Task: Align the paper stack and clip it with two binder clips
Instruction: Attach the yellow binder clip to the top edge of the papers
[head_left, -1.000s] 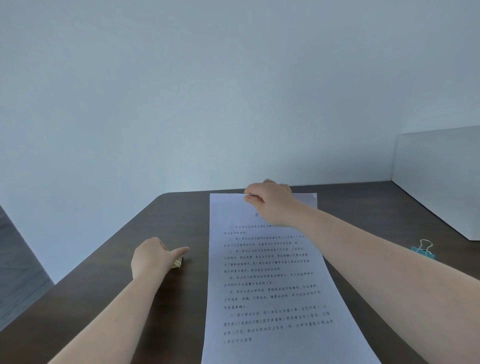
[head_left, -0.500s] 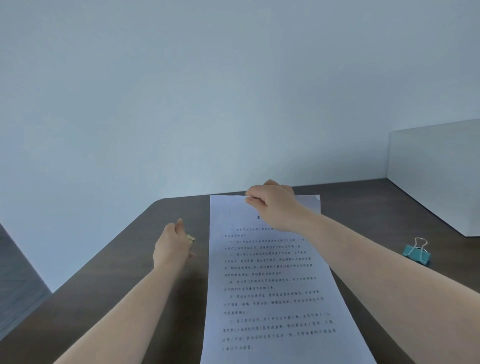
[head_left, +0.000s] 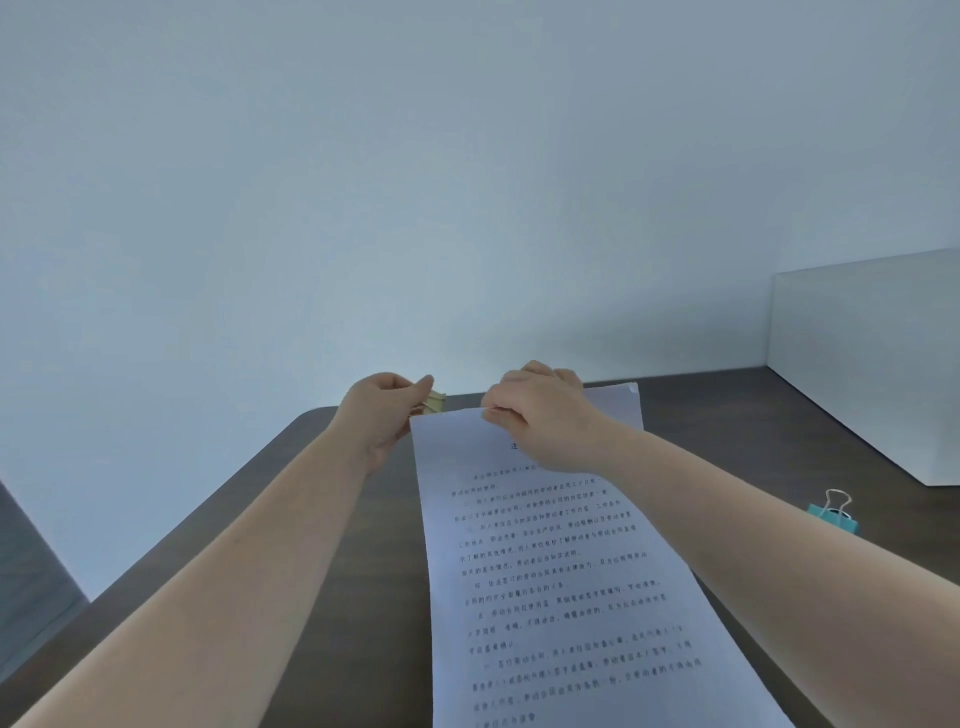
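Risk: left hand (head_left: 382, 415), pinching yellow clip (head_left: 432, 402) at paper stack (head_left: 550, 571)'s 11 o'clock corner, may skew sheets if right hand (head_left: 540, 415)'s closed grip on the top edge slackens.

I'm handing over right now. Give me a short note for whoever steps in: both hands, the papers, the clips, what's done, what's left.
Left hand: pinching the yellow binder clip at the far left corner of the paper stack; whether it has bitten on can't be told.
Right hand: gripping the stack's far edge.
Stack lies lengthwise on the dark table.
Blue binder clip: unused, on the table to the right.
Left: seat the yellow clip, then add the blue.
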